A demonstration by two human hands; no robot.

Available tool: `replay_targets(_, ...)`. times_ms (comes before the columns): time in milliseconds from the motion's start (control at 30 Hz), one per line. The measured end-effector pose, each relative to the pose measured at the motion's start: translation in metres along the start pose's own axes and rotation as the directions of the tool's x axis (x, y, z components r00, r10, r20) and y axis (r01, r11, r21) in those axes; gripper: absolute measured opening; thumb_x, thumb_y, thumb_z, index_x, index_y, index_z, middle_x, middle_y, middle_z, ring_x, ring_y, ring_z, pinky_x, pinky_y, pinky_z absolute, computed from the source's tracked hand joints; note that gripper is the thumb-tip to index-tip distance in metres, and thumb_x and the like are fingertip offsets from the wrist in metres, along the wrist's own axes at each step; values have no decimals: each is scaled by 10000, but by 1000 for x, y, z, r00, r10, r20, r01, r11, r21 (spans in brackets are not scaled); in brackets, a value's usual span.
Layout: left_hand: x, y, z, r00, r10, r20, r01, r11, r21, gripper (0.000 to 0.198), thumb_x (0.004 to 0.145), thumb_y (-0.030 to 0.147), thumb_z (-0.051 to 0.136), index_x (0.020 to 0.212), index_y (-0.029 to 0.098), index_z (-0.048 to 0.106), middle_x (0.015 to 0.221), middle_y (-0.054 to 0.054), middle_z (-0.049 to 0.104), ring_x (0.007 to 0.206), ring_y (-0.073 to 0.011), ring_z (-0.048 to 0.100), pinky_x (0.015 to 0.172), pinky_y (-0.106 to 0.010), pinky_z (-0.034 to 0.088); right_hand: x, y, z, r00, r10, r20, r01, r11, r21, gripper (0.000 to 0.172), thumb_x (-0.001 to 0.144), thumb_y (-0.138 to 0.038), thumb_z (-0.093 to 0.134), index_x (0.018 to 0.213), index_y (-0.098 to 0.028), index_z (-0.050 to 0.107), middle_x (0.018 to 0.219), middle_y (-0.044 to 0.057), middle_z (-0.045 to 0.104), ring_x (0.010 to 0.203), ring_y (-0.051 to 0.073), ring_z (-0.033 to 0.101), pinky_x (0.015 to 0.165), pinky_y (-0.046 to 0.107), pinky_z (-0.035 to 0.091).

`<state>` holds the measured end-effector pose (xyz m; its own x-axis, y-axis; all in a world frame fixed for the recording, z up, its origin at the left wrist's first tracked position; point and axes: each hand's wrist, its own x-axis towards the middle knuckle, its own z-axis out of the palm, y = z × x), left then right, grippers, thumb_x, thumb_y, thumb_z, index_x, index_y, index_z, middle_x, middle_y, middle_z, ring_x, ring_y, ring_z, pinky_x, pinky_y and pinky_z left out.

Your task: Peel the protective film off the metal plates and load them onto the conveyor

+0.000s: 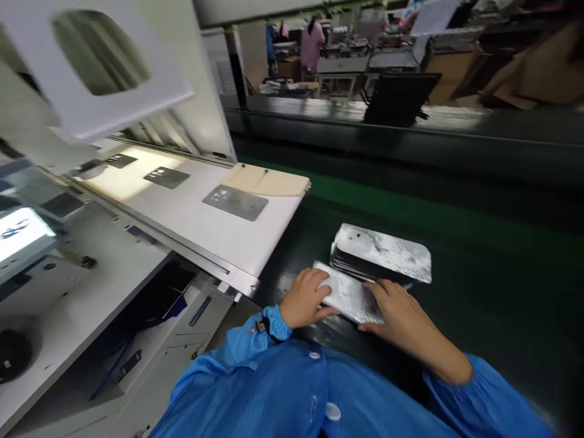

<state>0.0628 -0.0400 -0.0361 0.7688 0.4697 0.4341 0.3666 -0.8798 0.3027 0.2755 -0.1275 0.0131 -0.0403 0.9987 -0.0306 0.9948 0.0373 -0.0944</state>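
Note:
A flat shiny metal plate (349,296) lies on the dark green belt in front of me. My left hand (306,297) grips its left end, fingers curled over the edge. My right hand (398,310) presses on its right end with fingers closed on it. Just beyond it sits a stack of similar silvery plates (382,252), touching or nearly touching the held plate. Both arms wear blue sleeves.
To the left a white machine conveyor (237,234) carries several grey plates (235,202) towards a beige end pad (264,179). A raised white cover (91,67) hangs above. Farther back stand a dark tray (399,97), cardboard boxes and a person in pink (312,45).

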Motion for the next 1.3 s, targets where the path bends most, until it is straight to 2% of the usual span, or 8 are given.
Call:
replay_targets(233, 1, 8, -5, 1000, -16, 6, 16, 1000, -24, 372, 816, 525, 558, 902, 166, 601, 1161, -155, 581, 1110, -297, 518, 914, -474, 469, 5, -8, -12, 990, 93, 109, -96, 995, 18, 823, 490, -415, 873, 1164, -99, 523, 1110, 166, 564, 1050, 342, 527, 838, 437, 471)
replay_targets(400, 1, 12, -5, 999, 11, -35, -10, 1000, 11, 353, 808, 504, 581, 876, 157, 597, 1143, -154, 586, 1077, -296, 524, 902, -468, 473, 4, -13, -16, 991, 100, 91, -99, 995, -22, 797, 448, -417, 897, 1093, -103, 551, 1062, 151, 560, 1003, 330, 536, 799, 412, 472)
replay_targets(567, 0, 13, -3, 998, 17, -53, -16, 999, 32, 355, 803, 498, 588, 884, 153, 600, 1165, -167, 573, 1098, -300, 507, 952, -497, 442, 1, -13, -15, 996, 48, 78, -46, 999, -18, 693, 508, -379, 883, 1064, -128, 554, 1037, 121, 577, 978, 303, 547, 795, 400, 464)
replay_targets(733, 1, 13, -3, 1000, 16, -15, -15, 999, 44, 358, 813, 512, 565, 900, 167, 604, 1184, -160, 570, 1139, -303, 497, 993, -531, 411, 3, -10, -15, 995, 48, 90, -48, 999, -7, 742, 499, -383, 876, 1104, -125, 534, 1083, 144, 564, 1009, 328, 530, 792, 420, 468)
replay_targets(933, 9, 15, -6, 997, 41, 58, -43, 998, 35, 384, 797, 536, 575, 872, 160, 607, 1267, -176, 547, 1232, -317, 452, 1083, -578, 317, 7, -12, -18, 994, 46, 98, -46, 999, -6, 688, 494, -364, 874, 1051, -137, 539, 1035, 138, 575, 977, 329, 539, 781, 424, 467)
replay_targets(1300, 25, 17, -9, 981, 70, 182, -75, 997, 20, 429, 732, 534, 656, 891, 140, 607, 1394, -205, 468, 1333, -364, 380, 1106, -608, 272, 15, -15, -26, 973, 94, 209, -99, 995, 15, 773, 464, -340, 893, 1099, -115, 514, 1091, 161, 559, 1051, 346, 526, 848, 440, 449)
